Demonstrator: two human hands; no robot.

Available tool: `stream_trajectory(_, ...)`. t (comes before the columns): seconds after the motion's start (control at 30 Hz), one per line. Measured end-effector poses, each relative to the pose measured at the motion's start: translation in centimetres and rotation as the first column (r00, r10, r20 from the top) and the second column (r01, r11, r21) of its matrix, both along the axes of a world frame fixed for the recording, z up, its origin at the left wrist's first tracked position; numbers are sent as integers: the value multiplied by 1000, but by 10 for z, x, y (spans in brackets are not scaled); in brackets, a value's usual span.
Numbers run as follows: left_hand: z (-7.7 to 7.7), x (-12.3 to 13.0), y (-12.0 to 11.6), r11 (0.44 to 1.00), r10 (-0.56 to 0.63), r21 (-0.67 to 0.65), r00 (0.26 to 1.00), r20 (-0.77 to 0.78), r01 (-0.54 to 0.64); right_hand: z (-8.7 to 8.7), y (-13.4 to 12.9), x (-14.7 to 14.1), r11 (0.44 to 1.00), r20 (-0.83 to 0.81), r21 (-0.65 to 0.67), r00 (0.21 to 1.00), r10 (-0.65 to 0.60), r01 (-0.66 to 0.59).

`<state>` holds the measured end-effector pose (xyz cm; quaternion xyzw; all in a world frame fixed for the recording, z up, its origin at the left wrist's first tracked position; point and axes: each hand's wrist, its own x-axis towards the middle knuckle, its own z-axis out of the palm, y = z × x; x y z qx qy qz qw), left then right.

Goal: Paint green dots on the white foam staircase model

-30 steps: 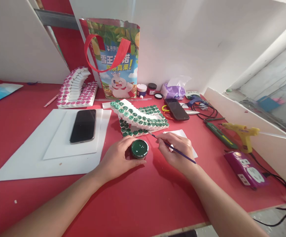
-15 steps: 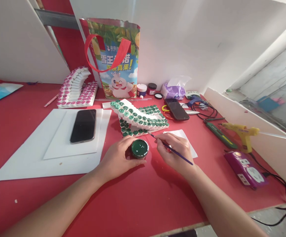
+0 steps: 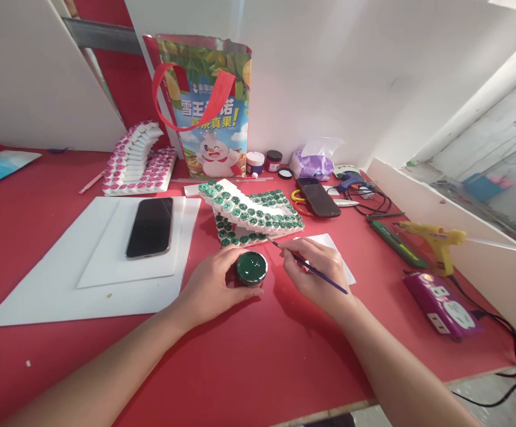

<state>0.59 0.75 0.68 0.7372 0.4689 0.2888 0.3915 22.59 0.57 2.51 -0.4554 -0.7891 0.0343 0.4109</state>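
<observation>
My left hand is wrapped around an open jar of dark green paint on the red table. Between the fingers of my right hand is a thin purple paintbrush, its tip at the lower front edge of a white curved piece with green-painted dots. That piece stands just beyond the jar. A white paper sheet lies partly under my right hand.
White boards with a phone lie left. Behind are a pink-dotted piece, a printed bag, paint jars and tissues. Right are another phone, a yellow glue gun and a purple box.
</observation>
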Motion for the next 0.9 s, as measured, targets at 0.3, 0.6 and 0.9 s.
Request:
stream_trajectory(0.3,1,0,-1,1000,-5,-23,1000,14,5,2,1,-2,1000,2,4,1000,17,-17)
stream_trajectory(0.6,0,0,0,1000,4,-18,1000,21,-4,2,0,-1,1000,-15,-6,1000,-14,13)
stream_trajectory(0.9,-1,0,0,1000,4,-13,1000,13,-4,1,0,-2,1000,-10,16,1000,4,-4)
